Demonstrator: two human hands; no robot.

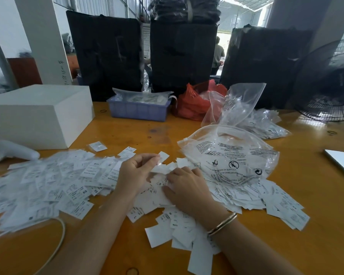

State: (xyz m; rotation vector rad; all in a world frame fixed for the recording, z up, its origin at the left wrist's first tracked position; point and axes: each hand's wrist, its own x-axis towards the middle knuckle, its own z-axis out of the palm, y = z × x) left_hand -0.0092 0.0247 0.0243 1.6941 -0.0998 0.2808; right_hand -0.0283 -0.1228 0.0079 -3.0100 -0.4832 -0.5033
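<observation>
In the middle of the frame, low on the orange-brown table (127, 133), the left hand (135, 171) has its fingers curled, with thumb and fingertips closed on a small label (157, 158) held just above the heap; the piece is blurred, so its print cannot be read. Just to the right of it, the right hand (187, 187) lies flat with its fingers straight and slightly spread, pressing on the loose white labels (179, 225) and gripping nothing. A thin bracelet (222, 223) circles that wrist. The labels spread from the centre toward the lower right, some showing size letters. At centre left lies a second heap of labels in clear sleeves (48, 185). A printed clear plastic bag (230, 155) rests on the labels right of centre, touching the pile. Toward the top of the table stand a blue tray (139, 112) and, beside it, a red bag (195, 104). A white box (38, 114) sits at the left, a black fan (330, 82) at the right edge, and black wrapped bundles (183, 56) along the back.
</observation>
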